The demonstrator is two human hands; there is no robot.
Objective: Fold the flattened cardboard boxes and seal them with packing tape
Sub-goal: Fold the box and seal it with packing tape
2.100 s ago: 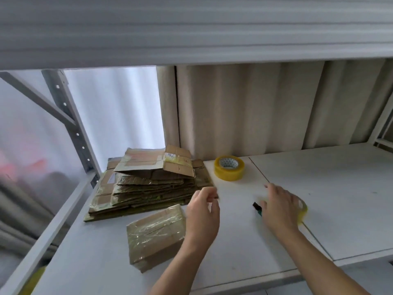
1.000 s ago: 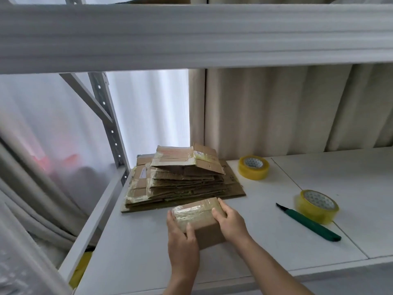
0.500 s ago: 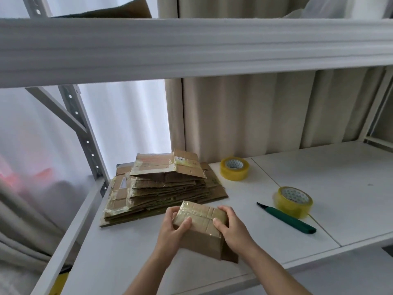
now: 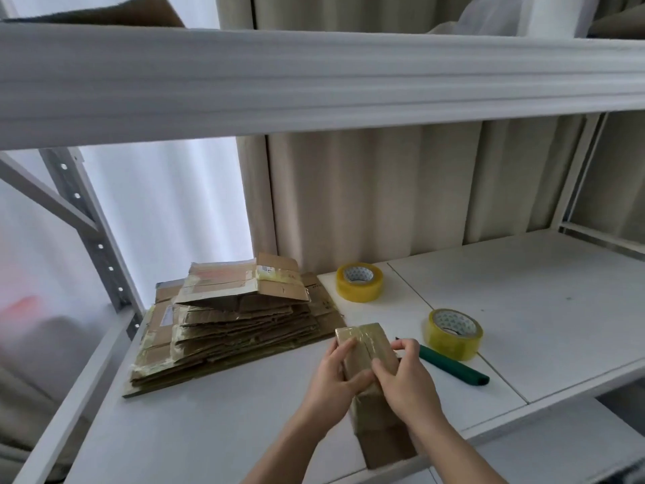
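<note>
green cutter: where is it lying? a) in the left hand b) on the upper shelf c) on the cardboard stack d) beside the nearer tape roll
d: the green cutter lies on the shelf beside the nearer tape roll, right of the hands.

Soft window daylight from left; edges seemingly warped.
</note>
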